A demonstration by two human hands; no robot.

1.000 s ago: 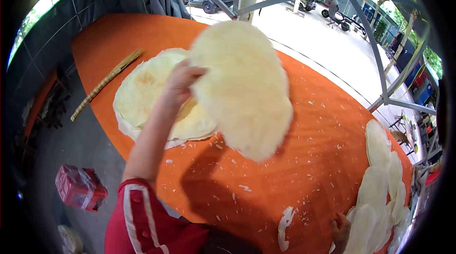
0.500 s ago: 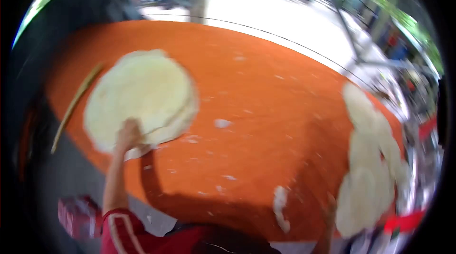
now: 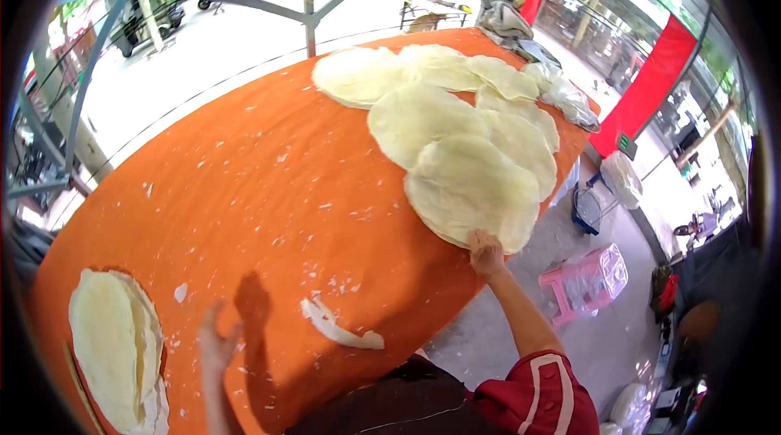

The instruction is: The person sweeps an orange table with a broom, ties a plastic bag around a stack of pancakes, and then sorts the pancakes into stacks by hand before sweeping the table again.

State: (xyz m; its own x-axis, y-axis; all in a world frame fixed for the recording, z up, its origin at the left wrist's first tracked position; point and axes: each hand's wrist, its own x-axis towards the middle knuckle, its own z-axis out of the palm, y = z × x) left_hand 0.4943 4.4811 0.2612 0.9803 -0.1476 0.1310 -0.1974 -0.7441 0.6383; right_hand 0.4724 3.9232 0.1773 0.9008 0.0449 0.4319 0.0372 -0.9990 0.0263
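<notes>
Several pale round flatbreads lie overlapping on the orange table [image 3: 268, 183] at the far right. My right hand [image 3: 486, 253] grips the near edge of the closest flatbread [image 3: 473, 189], arm stretched out in a red sleeve with white stripes. Over the table's near left part hovers my left hand [image 3: 215, 344], blurred, fingers apart and holding nothing. A stack of flatbreads [image 3: 114, 345] rests at the near left corner, left of that hand. Between my arms lies a torn white strip of flatbread [image 3: 338, 329], with small crumbs scattered around.
A pink plastic stool [image 3: 587, 279] stands on the floor right of the table, with a blue bucket [image 3: 584, 209] behind it. A red banner [image 3: 651, 85] hangs at the right. Grey metal frame poles [image 3: 309, 12] run behind the table's far edge.
My view has swung right. My left hand has let go of the flatbread it laid on the left stack and has come back empty. The right hand now grips the nearest flatbread's edge.
</notes>
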